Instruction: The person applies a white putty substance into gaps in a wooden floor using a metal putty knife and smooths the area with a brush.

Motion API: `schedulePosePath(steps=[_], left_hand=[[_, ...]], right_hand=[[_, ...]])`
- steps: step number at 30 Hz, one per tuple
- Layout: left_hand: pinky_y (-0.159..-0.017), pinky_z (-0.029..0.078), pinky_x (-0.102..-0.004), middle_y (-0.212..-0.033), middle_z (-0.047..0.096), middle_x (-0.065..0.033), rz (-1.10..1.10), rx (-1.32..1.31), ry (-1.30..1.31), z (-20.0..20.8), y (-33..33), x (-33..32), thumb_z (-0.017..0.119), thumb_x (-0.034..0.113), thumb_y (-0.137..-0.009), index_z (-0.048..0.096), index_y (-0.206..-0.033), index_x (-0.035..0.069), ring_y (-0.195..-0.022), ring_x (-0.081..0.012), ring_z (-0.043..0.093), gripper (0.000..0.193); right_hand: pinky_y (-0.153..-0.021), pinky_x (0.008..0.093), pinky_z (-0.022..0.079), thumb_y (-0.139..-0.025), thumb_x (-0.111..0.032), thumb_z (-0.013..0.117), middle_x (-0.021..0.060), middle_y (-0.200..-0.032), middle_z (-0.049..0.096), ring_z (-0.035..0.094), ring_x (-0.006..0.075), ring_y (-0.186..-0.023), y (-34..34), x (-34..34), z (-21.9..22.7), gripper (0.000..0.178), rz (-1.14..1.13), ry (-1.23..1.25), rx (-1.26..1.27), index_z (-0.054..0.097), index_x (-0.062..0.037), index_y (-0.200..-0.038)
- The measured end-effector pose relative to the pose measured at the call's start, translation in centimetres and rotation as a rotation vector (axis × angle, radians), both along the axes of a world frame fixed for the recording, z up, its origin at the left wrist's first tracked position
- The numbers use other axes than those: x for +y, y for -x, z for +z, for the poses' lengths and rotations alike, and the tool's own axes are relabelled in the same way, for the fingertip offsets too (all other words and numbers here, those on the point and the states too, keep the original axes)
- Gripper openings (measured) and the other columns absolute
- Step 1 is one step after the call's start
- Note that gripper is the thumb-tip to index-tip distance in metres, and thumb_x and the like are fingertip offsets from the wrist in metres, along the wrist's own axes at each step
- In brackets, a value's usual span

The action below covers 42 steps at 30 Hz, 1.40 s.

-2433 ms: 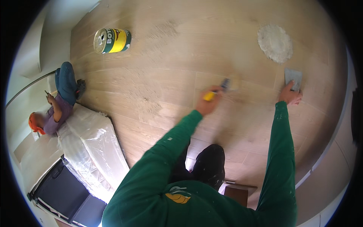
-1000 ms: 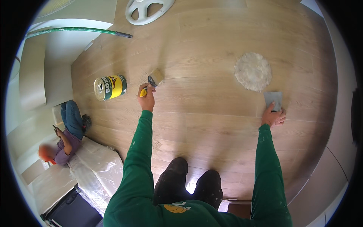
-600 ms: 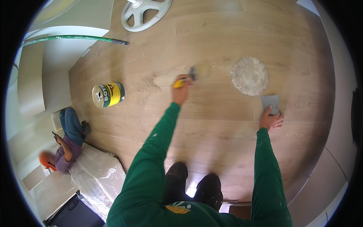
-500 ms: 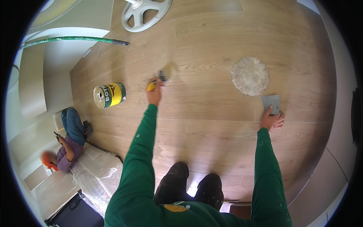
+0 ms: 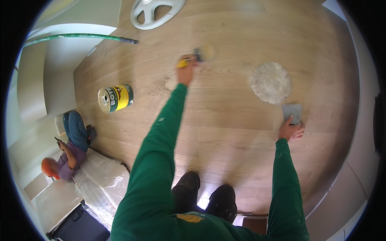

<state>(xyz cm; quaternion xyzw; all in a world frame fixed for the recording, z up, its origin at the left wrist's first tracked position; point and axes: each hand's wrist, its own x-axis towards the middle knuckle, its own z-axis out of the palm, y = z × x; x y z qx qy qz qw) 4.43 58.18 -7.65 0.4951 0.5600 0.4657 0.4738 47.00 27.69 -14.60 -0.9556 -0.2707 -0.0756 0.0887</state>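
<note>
My left hand point(image 5: 185, 74) is closed on the yellow handle of a paintbrush point(image 5: 198, 54), out over the wood-look floor point(image 5: 225, 116). The brush has a dark band and pale bristles, blurred by motion; whether they touch the floor I cannot tell. Fine crumbs point(image 5: 162, 85) lie to the left of my left forearm. On the right, my right hand point(image 5: 290, 129) grips a flat grey scraper blade point(image 5: 292, 113), its thumb along the face. Just beyond the blade sits a round, off-white, rough-surfaced disc point(image 5: 270, 82), apart from the scraper.
A green and yellow metal can point(image 5: 116, 98) stands at the left. Beyond it are a green pole point(image 5: 80, 36) and a white spoked base point(image 5: 159, 14). Another person point(image 5: 71, 156) sits at the far left beside plastic-covered furniture point(image 5: 102, 172). A pale wall panel point(image 5: 348, 180) bounds the right.
My left hand has swept forward and to the right with the paintbrush, away from the crumbs. My right hand keeps the scraper beside the disc; the whole view has shifted slightly.
</note>
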Motion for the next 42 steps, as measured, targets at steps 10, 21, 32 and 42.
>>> schedulePosePath(steps=[10, 21, 32, 42], left_hand=[[-0.076, 0.053, -0.0276, -0.095, 0.069, -0.005, -0.142, 0.138, -0.172, 2.9, -8.9, 2.0, 0.064, 0.006, -0.097, 0.066, -0.117, 0.003, -0.083, -0.0127, 0.065, 0.02], [-0.066, 0.056, -0.0268, -0.086, 0.073, -0.0082, 0.147, 0.185, -0.048, -1.8, 7.8, 4.9, 0.068, 0.022, -0.099, 0.063, -0.111, 0.005, -0.075, -0.0145, 0.07, 0.022], [-0.063, 0.06, -0.0316, -0.087, 0.072, -0.0137, 0.017, -0.482, -0.069, 1.4, -20.2, 16.7, 0.065, 0.021, -0.101, 0.056, -0.118, 0.005, -0.072, -0.0214, 0.073, 0.025], [-0.064, 0.061, -0.0316, -0.096, 0.072, -0.0166, 0.445, -0.027, 0.094, -2.1, 8.9, 20.2, 0.057, 0.012, -0.1, 0.055, -0.124, 0.001, -0.078, -0.0231, 0.075, 0.026]], right_hand=[[-0.11, 0.0523, 0.028, -0.091, -0.068, 0.053, 0.0121, -0.135, 0.054, 0.044, 0.0348, -0.129, -0.4, -0.4, 0.4, 0.078, -0.016, 0.036, -0.021, 0.064, 0.0033, -0.121], [-0.11, 0.0524, 0.029, -0.092, -0.068, 0.05, 0.0129, -0.137, 0.051, 0.043, 0.0348, -0.129, -0.1, -0.1, -0.2, 0.078, -0.016, 0.055, -0.018, 0.063, 0.0028, -0.122], [-0.11, 0.0531, 0.027, -0.092, -0.07, 0.05, 0.0143, -0.139, 0.052, 0.043, 0.0357, -0.13, 0.0, 0.4, -0.8, 0.079, 0.003, 0.006, -0.051, 0.062, 0.0021, -0.122], [-0.11, 0.0519, 0.028, -0.092, -0.072, 0.048, 0.0134, -0.14, 0.051, 0.043, 0.0351, -0.13, -0.5, -0.4, -0.7, 0.085, -0.043, 0.118, -0.036, 0.06, 0.0035, -0.128]])
